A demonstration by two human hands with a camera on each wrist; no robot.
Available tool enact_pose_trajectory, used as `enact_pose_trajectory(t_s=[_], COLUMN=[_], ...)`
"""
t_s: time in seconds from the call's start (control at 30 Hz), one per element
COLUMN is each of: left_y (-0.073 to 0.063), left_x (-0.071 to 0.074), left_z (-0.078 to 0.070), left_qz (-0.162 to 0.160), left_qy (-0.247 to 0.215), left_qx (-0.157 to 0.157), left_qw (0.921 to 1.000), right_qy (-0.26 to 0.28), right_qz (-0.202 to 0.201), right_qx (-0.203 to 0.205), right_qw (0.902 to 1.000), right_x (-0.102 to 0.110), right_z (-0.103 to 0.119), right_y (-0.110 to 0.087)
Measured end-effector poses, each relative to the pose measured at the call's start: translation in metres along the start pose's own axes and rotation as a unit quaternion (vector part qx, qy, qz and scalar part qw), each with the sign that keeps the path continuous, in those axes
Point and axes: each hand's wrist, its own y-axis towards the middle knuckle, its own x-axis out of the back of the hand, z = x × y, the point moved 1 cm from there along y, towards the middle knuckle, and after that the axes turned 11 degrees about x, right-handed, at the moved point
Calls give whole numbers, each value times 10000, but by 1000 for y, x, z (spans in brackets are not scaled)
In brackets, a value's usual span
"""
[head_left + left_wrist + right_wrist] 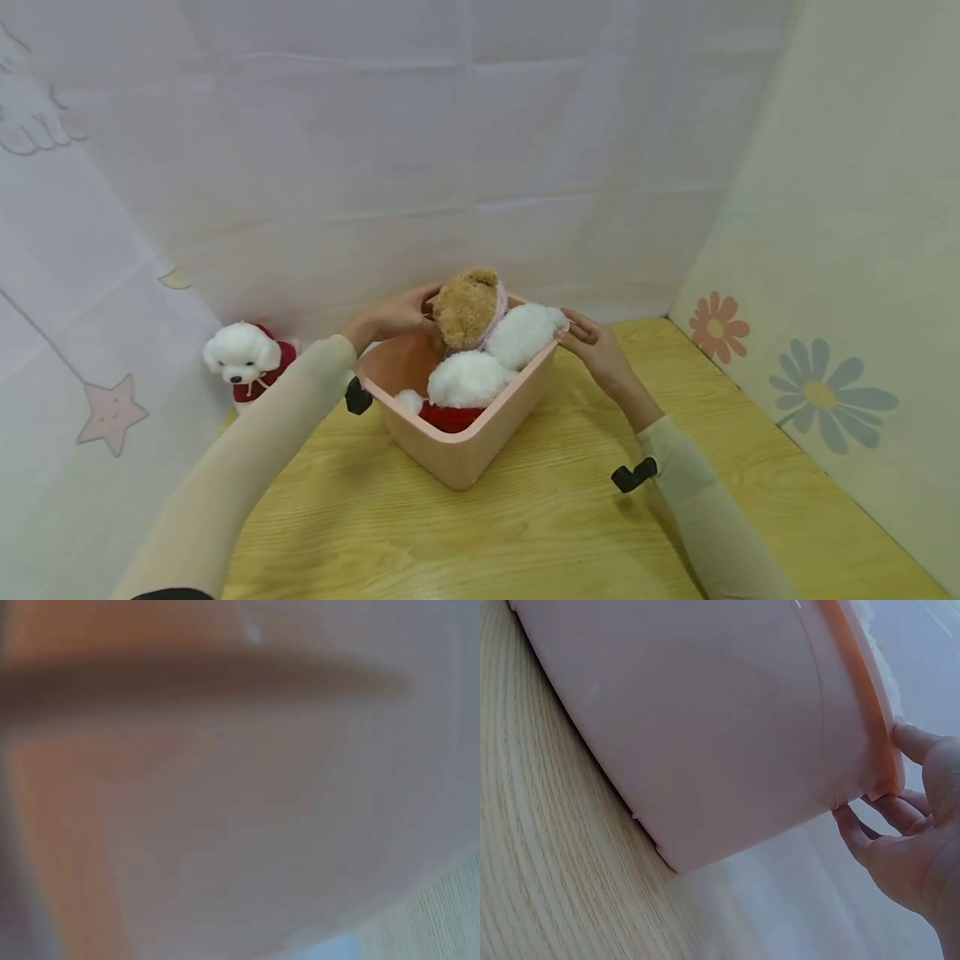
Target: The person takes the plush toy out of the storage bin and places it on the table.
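A pink plastic bin stands on the table with plush toys in it. Inside are a curly tan plush toy with a pale pink band, a fluffy white plush with red cloth under it, and another white plush at the right rim. My left hand holds the bin's rim at the back left; a blurred finger crosses the bin wall in the left wrist view. At the back right corner my right hand grips the rim, thumb on top and fingers curled beneath the edge.
A white plush dog in red clothing sits at the left, behind my left forearm. Pale cloth walls enclose the wooden table at the back and sides. Flowers decorate the right wall.
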Motion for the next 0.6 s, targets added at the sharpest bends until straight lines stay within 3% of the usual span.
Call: enact_pose_trajectory(t_s=[0.13,0.3,0.47,0.6], left_y=[1,3,-2,-1], left_x=[-10,-22,-17,-1], left_z=[-7,-24,-47,-59], left_qz=[-580,-1113,-819,-259], left_qy=[516,1547,2559,2686], left_qx=[-192,-486,-353,18], left_qw=[9968,9805,9626,9629], right_qy=[-164,-331,-506,-469], right_qz=[-75,-242,-272,-275], right_qx=[39,103,149,223], right_qw=[9998,9991,9982,9983], right_x=[3,4,3,1], right_z=[-9,-10,-8,-10], right_y=[-2,-7,-5,1])
